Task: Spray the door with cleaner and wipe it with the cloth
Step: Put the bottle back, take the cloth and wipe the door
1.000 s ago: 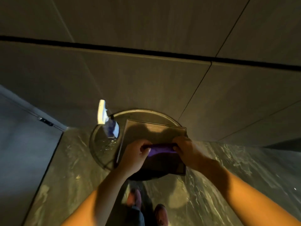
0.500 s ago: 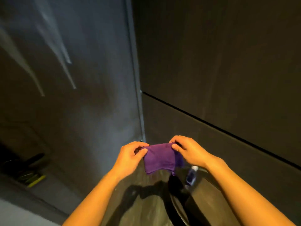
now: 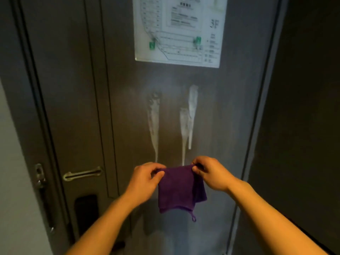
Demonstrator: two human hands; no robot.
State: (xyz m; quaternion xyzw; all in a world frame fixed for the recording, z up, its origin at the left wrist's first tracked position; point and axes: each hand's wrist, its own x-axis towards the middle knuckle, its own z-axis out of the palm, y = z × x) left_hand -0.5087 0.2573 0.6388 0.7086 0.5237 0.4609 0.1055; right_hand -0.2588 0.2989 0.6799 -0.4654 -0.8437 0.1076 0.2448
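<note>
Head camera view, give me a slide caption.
Both hands hold a purple cloth before the foam-streaked door.

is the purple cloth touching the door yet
Cannot tell. In the head view both hands hold the cloth up before the door, with no gap or contact visible.

Head camera faces the door (image 3: 128, 107) squarely, close up.

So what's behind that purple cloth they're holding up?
The grey door. White cleaner streaks run down toward the purple cloth; where the longest ones end is covered by it and the hands.
</note>
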